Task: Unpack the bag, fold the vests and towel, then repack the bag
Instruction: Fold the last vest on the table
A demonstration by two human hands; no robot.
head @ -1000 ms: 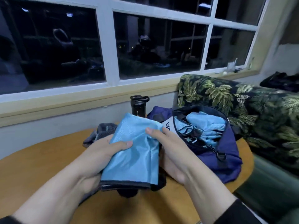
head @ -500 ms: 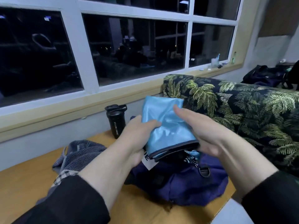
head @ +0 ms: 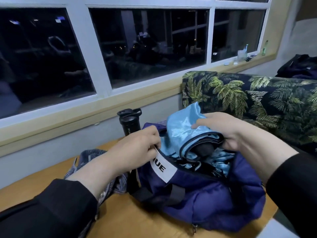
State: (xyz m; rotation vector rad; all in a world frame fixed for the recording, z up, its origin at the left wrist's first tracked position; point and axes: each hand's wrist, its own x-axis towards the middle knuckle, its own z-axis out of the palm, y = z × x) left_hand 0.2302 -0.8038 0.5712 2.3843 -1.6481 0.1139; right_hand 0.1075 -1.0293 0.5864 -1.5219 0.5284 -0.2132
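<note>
Folded blue vest (head: 181,129) has dropped to the bag (head: 205,194) mouth — right grip (head: 228,129) clasping it, left grip (head: 137,148) pinching the bag's rim.

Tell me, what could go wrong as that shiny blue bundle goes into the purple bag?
The folded shiny light-blue vest, held by the right hand, sits only partly inside the purple fabric bag; pushing it down may undo its folds. The left hand pinches the bag's rim; if it slips, the opening could close. The black plastic bottle stands right behind the bag and might get knocked over.
</note>
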